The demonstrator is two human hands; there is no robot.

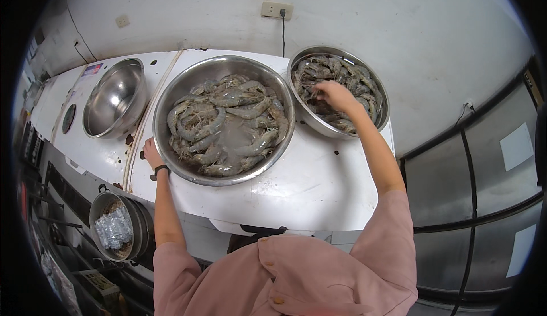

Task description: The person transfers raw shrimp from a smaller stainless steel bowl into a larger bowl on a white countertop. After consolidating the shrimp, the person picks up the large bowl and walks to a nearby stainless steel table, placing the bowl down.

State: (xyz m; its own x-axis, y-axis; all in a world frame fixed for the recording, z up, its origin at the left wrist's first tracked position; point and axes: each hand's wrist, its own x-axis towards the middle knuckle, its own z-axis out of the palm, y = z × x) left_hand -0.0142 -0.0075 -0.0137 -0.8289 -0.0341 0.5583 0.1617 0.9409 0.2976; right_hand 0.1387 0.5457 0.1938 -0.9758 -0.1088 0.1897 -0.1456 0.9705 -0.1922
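Two steel basins of raw grey shrimp stand on a white tabletop. The larger basin (162, 159), in the middle, holds shrimp (250, 111) in cloudy liquid. My left hand (151, 154) rests at its left side, fingers fairly straight beside the outer wall; a dark band circles that wrist. In the right basin (327, 128), shrimp (364, 82) are piled up. My right hand (337, 95) reaches over its near left side, fingers bent and closed down among the shrimp. Whatever lies under those fingertips is too small to make out.
A steel bowl (117, 102) with nothing visible in it sits tilted at the left. Below the table's left edge is a pot (139, 228) with a clear plastic bag (114, 228) inside. A plugged-in cord (284, 34) hangs behind. Metal doors (439, 173) stand at the right.
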